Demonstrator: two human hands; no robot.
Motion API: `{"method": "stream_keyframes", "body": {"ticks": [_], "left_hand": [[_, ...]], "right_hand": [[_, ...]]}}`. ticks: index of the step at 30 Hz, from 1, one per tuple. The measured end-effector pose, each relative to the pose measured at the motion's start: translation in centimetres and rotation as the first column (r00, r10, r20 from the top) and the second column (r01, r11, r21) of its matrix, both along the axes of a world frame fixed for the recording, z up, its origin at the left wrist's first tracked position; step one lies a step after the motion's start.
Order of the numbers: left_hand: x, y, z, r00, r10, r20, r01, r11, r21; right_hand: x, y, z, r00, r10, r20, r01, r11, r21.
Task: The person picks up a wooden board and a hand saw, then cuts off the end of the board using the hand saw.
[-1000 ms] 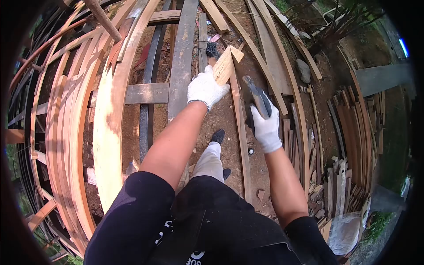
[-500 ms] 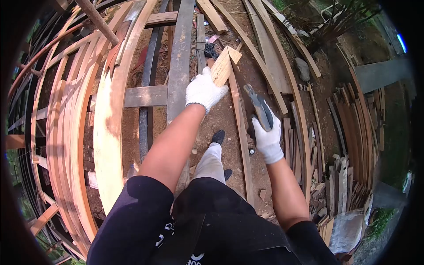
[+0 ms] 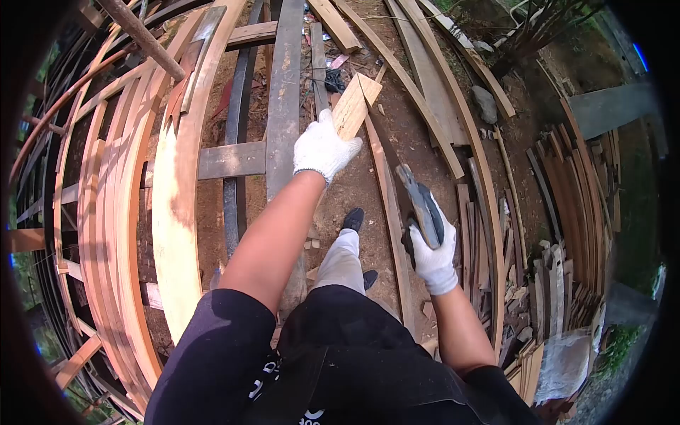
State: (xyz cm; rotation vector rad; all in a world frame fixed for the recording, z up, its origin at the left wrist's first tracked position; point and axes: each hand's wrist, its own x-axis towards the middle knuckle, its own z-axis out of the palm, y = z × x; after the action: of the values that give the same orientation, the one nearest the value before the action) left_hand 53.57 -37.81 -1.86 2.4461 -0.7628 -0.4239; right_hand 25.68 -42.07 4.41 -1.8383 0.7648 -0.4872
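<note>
My left hand (image 3: 322, 147), in a white glove, is stretched forward and grips a short pale wooden block (image 3: 352, 105) that juts up and to the right from the fist. My right hand (image 3: 432, 248), also gloved, is lower and closer to my body. It holds a dark tool with a long grey blade-like head (image 3: 418, 202) pointing up and to the left. The two hands are well apart. Below them I see my own leg in light trousers and a dark shoe (image 3: 350, 218) on the bare earth.
Long curved wooden planks (image 3: 173, 212) stack in an arc on the left. A grey beam (image 3: 283, 92) and a thin plank (image 3: 386, 205) run along the dirt ground. Short boards and offcuts (image 3: 559, 234) pile up at the right. A stone (image 3: 486, 105) lies at the back.
My right hand with the tool has dropped down and drawn back toward my body. My left hand with the block has stayed almost in place, shifting slightly left.
</note>
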Motion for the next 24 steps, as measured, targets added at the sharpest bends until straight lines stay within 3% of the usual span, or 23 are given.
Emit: {"method": "stream_keyframes", "body": {"ticks": [2, 4, 5, 6, 8, 9, 12, 13, 15, 17, 18, 19, 20, 21, 22, 24], "left_hand": [[-0.5, 0.2, -0.1, 1.0, -0.001, 0.011, 0.0, 0.999, 0.044], [0.2, 0.0, -0.2, 1.0, -0.003, 0.025, 0.002, 0.999, 0.049], [-0.4, 0.0, -0.3, 1.0, -0.016, 0.007, 0.016, 0.998, 0.057], [-0.7, 0.0, -0.1, 1.0, -0.012, 0.02, 0.011, 0.999, 0.052], [-1.0, -0.2, -0.9, 1.0, -0.02, 0.022, 0.018, 0.998, 0.056], [-0.6, -0.6, -0.9, 1.0, 0.009, 0.025, -0.01, 0.998, 0.055], [-2.4, 1.0, 0.0, 0.999, -0.049, -0.013, 0.05, 0.993, 0.104], [-1.3, -0.3, 0.1, 0.998, -0.053, 0.026, 0.052, 0.997, 0.056], [-1.9, -0.5, -0.2, 0.998, -0.042, 0.043, 0.039, 0.997, 0.062], [-1.5, -1.0, -0.4, 0.997, -0.022, 0.07, 0.018, 0.999, 0.048], [-1.5, -1.1, -0.6, 0.997, -0.001, 0.078, -0.003, 0.998, 0.058], [-1.6, -0.9, -0.8, 0.996, -0.028, 0.083, 0.021, 0.996, 0.086], [-1.7, -0.9, -0.6, 0.997, -0.019, 0.08, 0.012, 0.996, 0.083], [-1.9, -1.3, -0.3, 0.997, -0.013, 0.078, 0.007, 0.997, 0.072], [-2.0, -1.3, -0.6, 0.996, -0.03, 0.086, 0.023, 0.997, 0.08], [-1.8, -1.5, -1.1, 0.996, 0.027, 0.088, -0.028, 0.999, 0.015]], "right_hand": [[-6.4, 2.8, 1.6, 0.998, -0.059, 0.024, 0.057, 0.996, 0.073], [-4.2, 1.3, 0.8, 0.997, -0.048, 0.058, 0.045, 0.998, 0.05], [-0.7, -0.7, -0.1, 0.997, -0.067, -0.044, 0.073, 0.984, 0.162], [4.3, -4.2, -5.2, 0.992, -0.014, 0.128, 0.034, 0.987, -0.159], [14.7, -7.2, -6.5, 0.982, -0.036, 0.185, 0.069, 0.982, -0.176], [17.0, -8.0, -6.3, 0.989, -0.051, 0.136, 0.086, 0.96, -0.266], [10.7, -5.3, -3.9, 0.995, -0.031, 0.095, 0.045, 0.988, -0.145], [5.7, -2.7, -4.0, 0.989, -0.074, 0.125, 0.097, 0.977, -0.191], [-3.5, 1.2, -1.9, 0.998, -0.011, 0.056, 0.018, 0.993, -0.119], [-6.6, 2.4, 0.6, 0.998, 0.043, 0.053, -0.037, 0.995, -0.097], [-5.4, 1.6, 0.3, 0.999, 0.038, -0.008, -0.038, 0.995, -0.087], [-2.5, -0.3, -2.1, 0.997, 0.072, 0.03, -0.064, 0.972, -0.225], [2.0, -2.5, -5.6, 0.987, 0.0, 0.16, 0.018, 0.994, -0.111], [6.7, -4.4, -6.7, 0.991, -0.045, 0.124, 0.071, 0.974, -0.216], [11.9, -6.6, -9.0, 0.975, -0.024, 0.221, 0.06, 0.986, -0.158], [15.3, -8.1, -7.3, 0.995, -0.05, 0.084, 0.068, 0.97, -0.233]]}}
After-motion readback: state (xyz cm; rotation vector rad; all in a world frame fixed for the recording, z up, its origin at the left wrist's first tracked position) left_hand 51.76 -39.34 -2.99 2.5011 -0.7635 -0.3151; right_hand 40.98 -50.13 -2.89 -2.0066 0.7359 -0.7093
